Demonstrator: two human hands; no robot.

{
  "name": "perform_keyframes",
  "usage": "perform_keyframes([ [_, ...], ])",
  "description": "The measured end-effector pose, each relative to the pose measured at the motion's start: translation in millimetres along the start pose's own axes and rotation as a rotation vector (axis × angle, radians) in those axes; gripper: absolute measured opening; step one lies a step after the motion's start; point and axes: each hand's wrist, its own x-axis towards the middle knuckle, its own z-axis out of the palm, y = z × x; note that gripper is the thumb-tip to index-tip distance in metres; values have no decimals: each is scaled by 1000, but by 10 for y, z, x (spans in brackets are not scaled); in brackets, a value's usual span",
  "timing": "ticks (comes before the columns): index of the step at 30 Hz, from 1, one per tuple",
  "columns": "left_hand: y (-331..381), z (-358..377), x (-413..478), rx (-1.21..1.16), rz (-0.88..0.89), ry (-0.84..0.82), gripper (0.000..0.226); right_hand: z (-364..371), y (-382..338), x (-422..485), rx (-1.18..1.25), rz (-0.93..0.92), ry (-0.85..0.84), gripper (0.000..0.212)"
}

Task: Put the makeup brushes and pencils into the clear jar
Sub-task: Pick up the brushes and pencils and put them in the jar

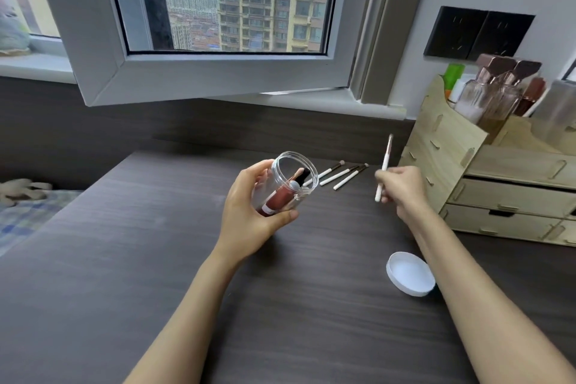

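Note:
My left hand (249, 212) grips the clear jar (291, 179), tilted with its open mouth facing up and to the right, above the dark table. Inside the jar lies a reddish-brown tube with a black cap (282, 195). My right hand (402, 187) is shut on a white-handled makeup brush (385, 165), held nearly upright with the bristles up, to the right of the jar and apart from it. Three more white-handled brushes (339, 174) lie side by side on the table behind the jar.
The jar's white lid (410, 273) lies upside down on the dark wooden table (156, 274) near my right forearm. A light wooden drawer organiser (498, 184) with bottles stands at the right. An open window sash (202, 78) hangs over the table's back. A bed (28, 215) lies at left.

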Motion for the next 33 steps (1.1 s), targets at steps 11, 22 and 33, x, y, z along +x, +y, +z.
perform_keyframes([
  [11,-17,19,-4,-14,-8,-17,76,383,-554,-1268,-179,-866,-81,28],
  [22,-46,-8,15,-52,-71,-9,77,337,-582,-1104,294,-609,-531,30],
  [33,-26,-18,37,-51,-78,14,74,674,110,336,-662,-72,-33,36],
])
